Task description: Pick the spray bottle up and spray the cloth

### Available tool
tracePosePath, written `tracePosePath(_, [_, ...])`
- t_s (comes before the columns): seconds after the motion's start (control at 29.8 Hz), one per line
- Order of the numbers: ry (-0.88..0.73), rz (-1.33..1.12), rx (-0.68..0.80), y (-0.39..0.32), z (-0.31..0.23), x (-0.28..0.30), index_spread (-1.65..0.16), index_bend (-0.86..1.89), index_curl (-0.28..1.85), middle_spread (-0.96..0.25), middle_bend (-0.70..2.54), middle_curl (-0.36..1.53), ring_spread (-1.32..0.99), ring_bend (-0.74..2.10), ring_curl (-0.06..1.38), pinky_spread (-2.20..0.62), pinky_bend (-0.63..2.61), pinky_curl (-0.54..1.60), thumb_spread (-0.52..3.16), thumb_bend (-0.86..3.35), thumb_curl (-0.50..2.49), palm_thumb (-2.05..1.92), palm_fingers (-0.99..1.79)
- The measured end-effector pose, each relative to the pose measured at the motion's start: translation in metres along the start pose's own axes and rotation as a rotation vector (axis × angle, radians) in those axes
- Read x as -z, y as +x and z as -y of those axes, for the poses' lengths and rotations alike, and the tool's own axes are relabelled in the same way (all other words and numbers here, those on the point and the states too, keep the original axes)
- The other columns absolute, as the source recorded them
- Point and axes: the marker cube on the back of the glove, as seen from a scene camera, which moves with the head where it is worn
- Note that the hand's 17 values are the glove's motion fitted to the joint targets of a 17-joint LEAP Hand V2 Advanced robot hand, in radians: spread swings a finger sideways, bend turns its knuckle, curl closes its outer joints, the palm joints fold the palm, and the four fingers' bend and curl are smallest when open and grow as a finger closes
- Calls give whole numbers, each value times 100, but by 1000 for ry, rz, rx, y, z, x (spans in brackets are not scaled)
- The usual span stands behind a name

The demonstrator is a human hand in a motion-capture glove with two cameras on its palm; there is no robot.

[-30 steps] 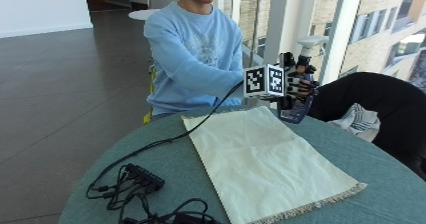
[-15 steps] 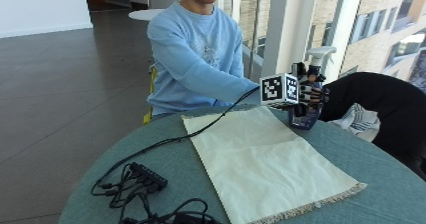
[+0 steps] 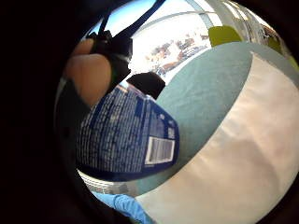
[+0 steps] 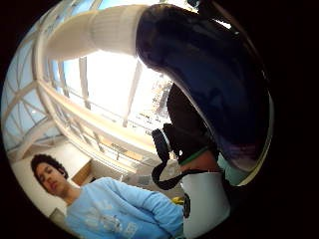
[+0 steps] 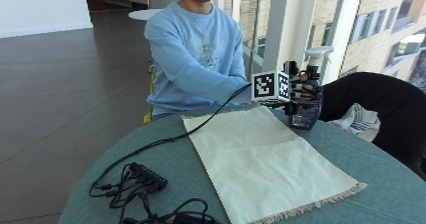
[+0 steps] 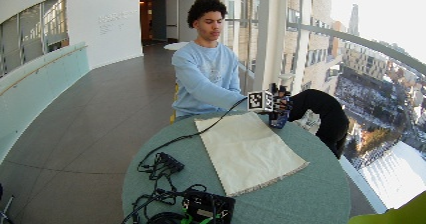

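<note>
Bottle held at the cloth's far corner.
The right hand (image 5: pixel 303 91) grips the blue bottle (image 5: pixel 307 109) beside the cream cloth (image 5: pixel 266 164); its back label shows a barcode, small print unreadable.

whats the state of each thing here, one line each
spray bottle: upright, held off the table beside the cloth's far corner
right hand: curled round the spray bottle
cloth: spread flat on the table
table: covered in teal
</note>
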Motion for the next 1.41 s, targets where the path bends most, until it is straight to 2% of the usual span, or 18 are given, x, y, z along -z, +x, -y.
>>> tracePosePath(0.23, [-65, -161, -31, 1, -47, 68, -37, 11, 18, -7, 20, 42, -2, 43, 36, 22, 39, 38, 98, -4, 49, 59, 63])
tracePosePath(0.47, [-95, -486, -138, 10, -143, 161, -38, 12, 19, -7, 22, 42, -1, 39, 34, 22, 37, 37, 100, -4, 44, 57, 62])
tracePosePath(0.74, [-27, -693, -215, 17, -241, 232, -38, 13, 21, -7, 23, 42, 0, 37, 33, 23, 34, 36, 101, -3, 40, 56, 63])
tracePosePath(1.01, [-11, -799, -250, 31, -295, 260, -38, 13, 23, -7, 22, 42, 1, 35, 33, 23, 32, 35, 103, -3, 38, 57, 63])
tracePosePath(1.41, [-6, -776, -266, 40, -309, 262, -38, 13, 24, -8, 22, 41, 1, 33, 33, 23, 29, 35, 105, -2, 35, 58, 65])
